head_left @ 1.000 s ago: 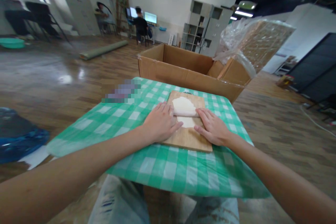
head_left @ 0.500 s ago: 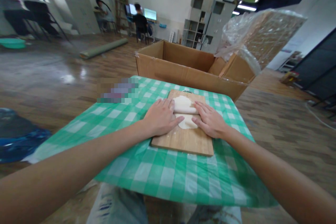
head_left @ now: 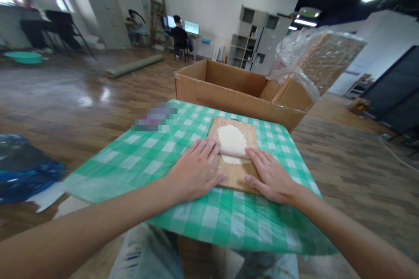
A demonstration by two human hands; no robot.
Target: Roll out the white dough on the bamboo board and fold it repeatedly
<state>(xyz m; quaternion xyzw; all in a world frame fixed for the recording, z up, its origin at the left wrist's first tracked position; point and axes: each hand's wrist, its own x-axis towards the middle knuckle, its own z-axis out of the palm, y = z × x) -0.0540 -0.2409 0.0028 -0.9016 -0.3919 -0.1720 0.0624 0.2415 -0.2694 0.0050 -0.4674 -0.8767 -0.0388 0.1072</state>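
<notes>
My left hand (head_left: pixel 198 170) and right hand (head_left: pixel 271 174) lie loosely open, fingers over the ends of a pale rolling pin (head_left: pixel 233 152) across dough (head_left: pixel 231 137) on the wooden board (head_left: pixel 236 178); a cardboard box (head_left: pixel 214 90) stands beyond the checked tablecloth (head_left: pixel 212 220).

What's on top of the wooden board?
White dough, with a pale rolling pin across it. The left hand and right hand hide the pin's ends and parts of the wooden board.
</notes>
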